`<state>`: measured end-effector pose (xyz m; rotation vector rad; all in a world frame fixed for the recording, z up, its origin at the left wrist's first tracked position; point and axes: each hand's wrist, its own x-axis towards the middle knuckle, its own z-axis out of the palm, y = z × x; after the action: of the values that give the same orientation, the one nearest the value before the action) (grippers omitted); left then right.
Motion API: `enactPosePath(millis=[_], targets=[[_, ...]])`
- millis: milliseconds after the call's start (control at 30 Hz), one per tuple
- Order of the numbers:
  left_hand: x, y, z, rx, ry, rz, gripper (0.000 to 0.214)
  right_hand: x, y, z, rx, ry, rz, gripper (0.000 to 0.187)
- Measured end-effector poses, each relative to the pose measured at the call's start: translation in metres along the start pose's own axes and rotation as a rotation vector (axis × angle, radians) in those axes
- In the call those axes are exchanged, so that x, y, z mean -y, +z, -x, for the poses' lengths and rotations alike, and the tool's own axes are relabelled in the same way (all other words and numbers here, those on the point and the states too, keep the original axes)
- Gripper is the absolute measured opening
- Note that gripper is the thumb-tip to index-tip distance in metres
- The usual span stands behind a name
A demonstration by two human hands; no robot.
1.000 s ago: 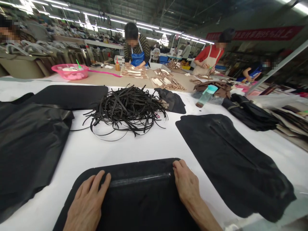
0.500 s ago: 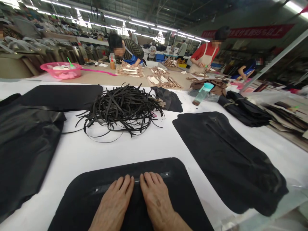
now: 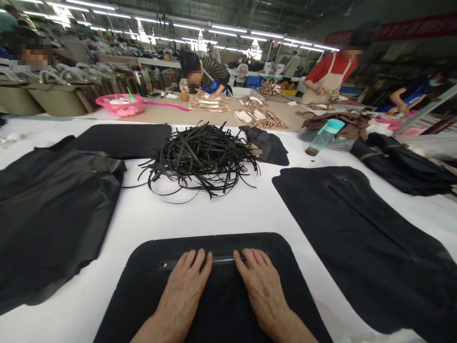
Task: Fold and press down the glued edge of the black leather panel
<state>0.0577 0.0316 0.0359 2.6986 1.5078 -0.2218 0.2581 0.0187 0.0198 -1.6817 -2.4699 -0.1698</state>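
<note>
A black sheet with rounded corners point(image 3: 221, 305), leather-like, lies flat on the white table in front of me. Across its upper part runs a narrow slot with a pale line in it point(image 3: 224, 260). My left hand point(image 3: 186, 281) rests palm down on the sheet, its fingertips along the left part of the slot. On the right part lies my right hand point(image 3: 260, 281), also palm down with the fingers stretched out. A gap separates the two hands, and the pale line shows between them. Neither hand grips anything.
A heap of thin black strips point(image 3: 207, 157) lies beyond the sheet. Black pieces flank it: a crumpled one point(image 3: 53, 209) at left, a long one point(image 3: 350, 228) at right. Farther back stand a pink basket point(image 3: 119, 105) and a teal-lidded bottle point(image 3: 324, 137). Co-workers point(image 3: 207, 74) work behind.
My hands have moved apart along the slot, left hand leftward and right hand rightward over the sheet. The camera view has turned slightly left.
</note>
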Motion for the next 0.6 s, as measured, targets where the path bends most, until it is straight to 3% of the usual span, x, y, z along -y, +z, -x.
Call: enactPosePath(millis=[267, 433, 533, 600], targets=[[0.050, 0.018, 0.045, -0.011, -0.132, -0.030, 0.068, -0.045, -0.009, 0.020, 0.016, 0.053, 0.088, 0.041], [0.062, 0.026, 0.047, -0.085, -0.192, 0.051, 0.063, -0.054, -0.005, 0.023, 0.007, 0.075, 0.115, 0.041], [0.072, 0.017, 0.043, -0.126, -0.384, 0.113, 0.051, -0.062, 0.000, 0.029, -0.038, 0.078, 0.073, 0.046], [0.081, 0.001, 0.049, -0.207, -0.469, 0.207, 0.044, -0.068, 0.001, 0.034, -0.104, 0.074, 0.029, 0.044]])
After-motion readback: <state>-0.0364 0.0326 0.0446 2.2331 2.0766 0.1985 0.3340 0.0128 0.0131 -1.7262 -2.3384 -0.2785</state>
